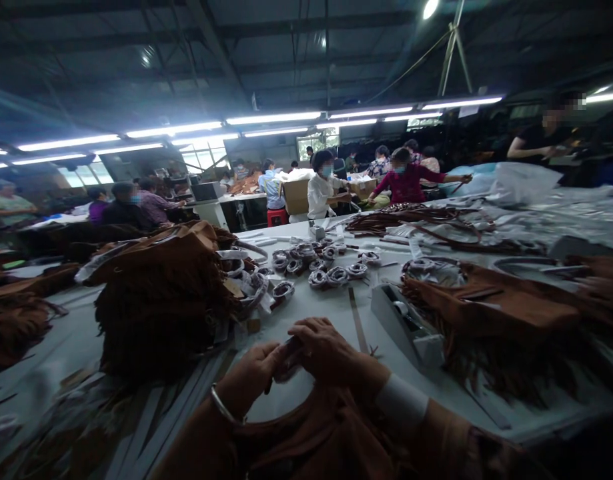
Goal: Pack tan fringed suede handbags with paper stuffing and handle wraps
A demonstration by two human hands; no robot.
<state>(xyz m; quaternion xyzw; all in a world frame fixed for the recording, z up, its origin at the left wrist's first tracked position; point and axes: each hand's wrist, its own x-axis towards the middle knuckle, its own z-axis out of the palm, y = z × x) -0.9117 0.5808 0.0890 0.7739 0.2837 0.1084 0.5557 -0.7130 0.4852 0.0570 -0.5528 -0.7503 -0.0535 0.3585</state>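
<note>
My left hand (255, 375), with a bracelet at the wrist, is closed around one side of a dark bag handle (289, 360) that looks wrapped in clear film. Over the other side of the same handle my right hand (326, 347) is closed, its fingers bent across the top. Both hands nearly touch. Below them, close to my body, lies a brown bag (331, 433), partly covered by my forearms. A grey tape dispenser (406, 327) stands to the right of my right hand. Beyond the hands are several coiled, film-wrapped straps (331, 275).
A tall stack of brown fringed bags (161, 300) rises at left. More fringed bags (516, 300) lie at right, with loose brown straps (411, 219) behind. Clear plastic sheeting (516, 183) covers the far right. Co-workers (403, 177) are across the white table (331, 320).
</note>
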